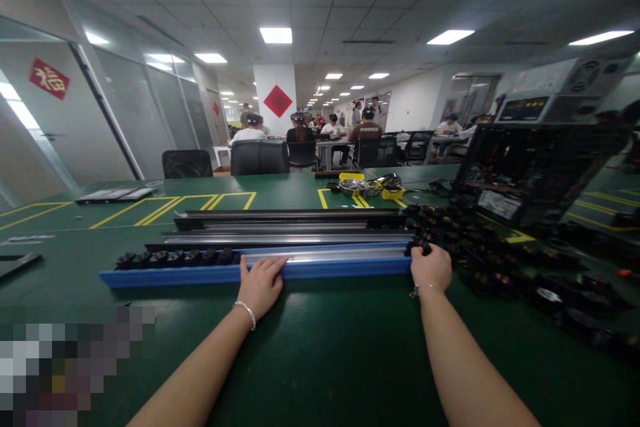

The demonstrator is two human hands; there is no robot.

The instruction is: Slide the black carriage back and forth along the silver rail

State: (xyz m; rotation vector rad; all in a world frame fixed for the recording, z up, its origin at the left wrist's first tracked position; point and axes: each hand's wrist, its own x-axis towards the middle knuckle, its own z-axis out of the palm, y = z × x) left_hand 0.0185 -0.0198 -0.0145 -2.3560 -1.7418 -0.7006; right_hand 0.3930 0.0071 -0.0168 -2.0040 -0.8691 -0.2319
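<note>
A long blue channel (345,269) lies across the green table in front of me, with a shiny strip along its inside. Several small black parts (193,257) stand in a row in its left half. My left hand (260,283) rests on the channel near its middle, fingers stretched over the near wall and holding nothing. At the channel's right end, my right hand (433,267) is closed, fingers curled around a small black part (425,249) that is mostly hidden by them. Behind the blue channel lie more long black rails (290,238) with shiny strips.
A pile of black parts (460,233) spreads at the right. Beyond it stands an open computer case (525,180) with a metal box (555,93) on top. A metal bowl (353,185) and cables (387,181) sit farther back. Several people sit at tables beyond.
</note>
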